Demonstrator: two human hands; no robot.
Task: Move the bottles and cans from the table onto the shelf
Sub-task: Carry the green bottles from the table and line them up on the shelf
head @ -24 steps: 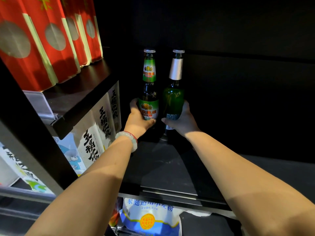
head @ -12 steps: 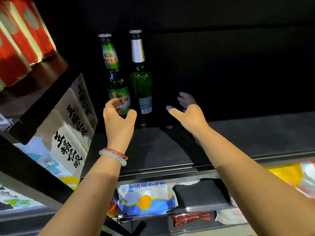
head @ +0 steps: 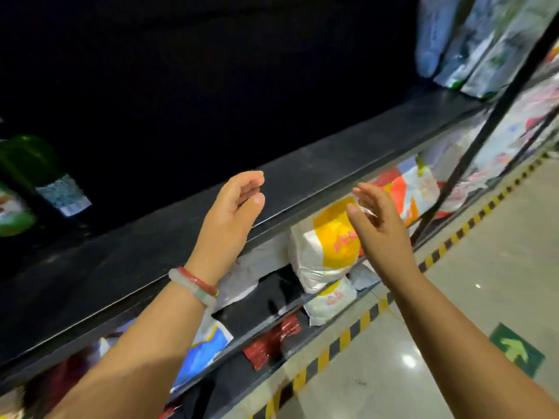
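Two green glass bottles stand on the dark shelf (head: pixel 332 164) at the far left edge of the view: one with a pale back label (head: pixel 33 173) and, lower left, one with a coloured label (head: pixel 12 213), both cut off. My left hand (head: pixel 233 213), with a bracelet at the wrist, hovers empty over the shelf's front edge, fingers loosely curled. My right hand (head: pixel 381 225) is empty too, fingers relaxed, in front of the shelf below. Both hands are well to the right of the bottles.
White and yellow bags (head: pixel 326 249) and a red packet (head: pixel 272 340) fill the lower shelves. Pale bags (head: pixel 472 40) stand at the shelf's right end behind a black upright post (head: pixel 484 128). A yellow-black floor stripe (head: pixel 341 337) and green arrow sticker (head: pixel 517 349) mark the floor.
Both hands have let go of the bottles and drawn back from the shelf. The view has swung right, so the bottles now sit at the far left edge.
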